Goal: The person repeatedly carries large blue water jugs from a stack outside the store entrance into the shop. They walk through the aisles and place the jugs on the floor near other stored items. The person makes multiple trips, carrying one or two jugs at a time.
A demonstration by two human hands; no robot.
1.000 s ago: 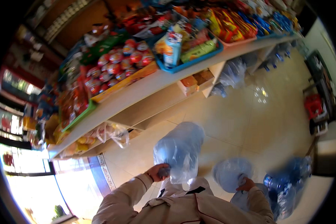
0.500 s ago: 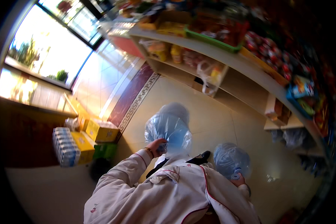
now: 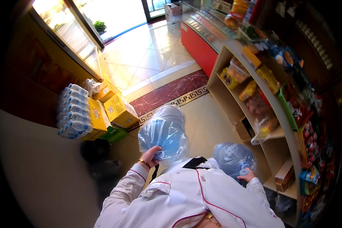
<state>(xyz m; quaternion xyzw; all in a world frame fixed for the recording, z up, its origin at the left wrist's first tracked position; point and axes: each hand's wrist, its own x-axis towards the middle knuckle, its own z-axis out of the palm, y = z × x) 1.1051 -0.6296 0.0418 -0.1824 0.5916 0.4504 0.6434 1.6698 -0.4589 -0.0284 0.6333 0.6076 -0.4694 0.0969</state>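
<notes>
In front of me to the left is a large blue water-cooler bottle wrapped in clear plastic. My left hand is closed around its neck end, where the plastic is bunched. A second big water-cooler bottle, also in clear plastic, hangs at my right side. Its capped neck is gripped by my right hand, fingers closed around it. The bottoms of both bottles point away from me, and the floor shows around them.
Stacked yellow cartons and a shrink-wrapped pack of small water bottles stand at left. Wooden shelves with snacks run along the right. A red glass-topped counter and an open doorway lie ahead, beyond a maroon floor strip.
My view has swung rightward to leftward relative to the shelves, so the doorway and counter now lie ahead. Both hands keep hold of their bottles.
</notes>
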